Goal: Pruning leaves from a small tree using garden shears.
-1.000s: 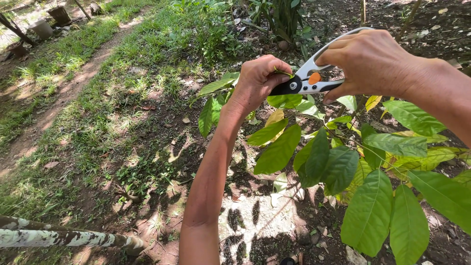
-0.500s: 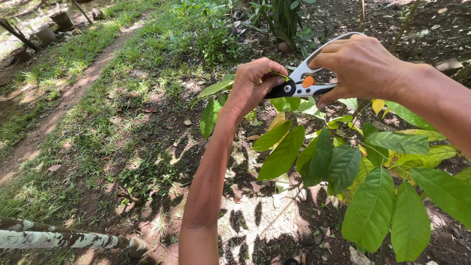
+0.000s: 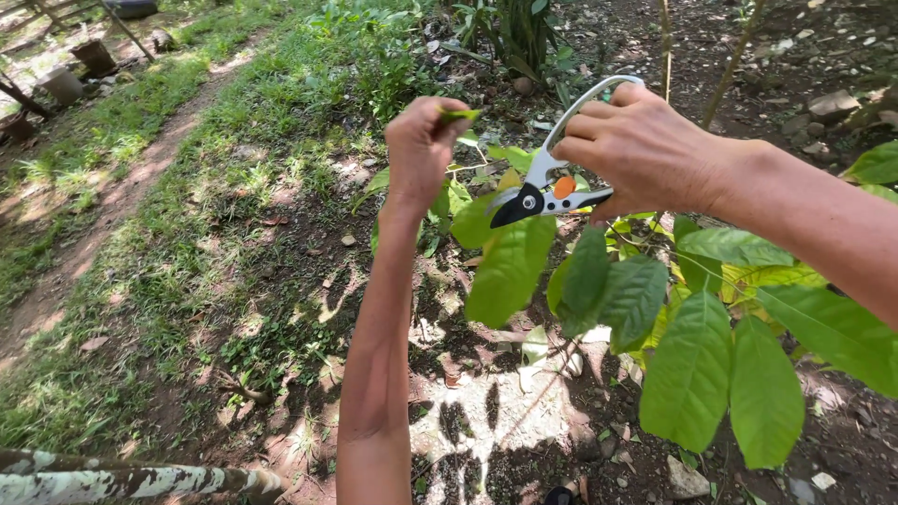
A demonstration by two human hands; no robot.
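My right hand [image 3: 645, 150] grips white pruning shears [image 3: 552, 182] with an orange pivot and dark blades that point left, closed or nearly closed. My left hand [image 3: 421, 150] is raised beside them, fist closed around a small green leaf stem [image 3: 458, 115] that sticks out between finger and thumb. The two hands are a short gap apart. Below them hangs a young plant with large green leaves [image 3: 599, 290].
Bare brown soil with stones [image 3: 505, 421] lies under the plant. Grass and a dirt footpath [image 3: 122, 187] run along the left. A pale mottled branch [image 3: 122, 479] crosses the bottom left corner. Thin stems [image 3: 666, 42] and a bushy plant [image 3: 514, 37] stand beyond.
My hands have separated: the left moved left and up with a cut piece of stem, away from the shears' blades. The right hand with the shears drew slightly right.
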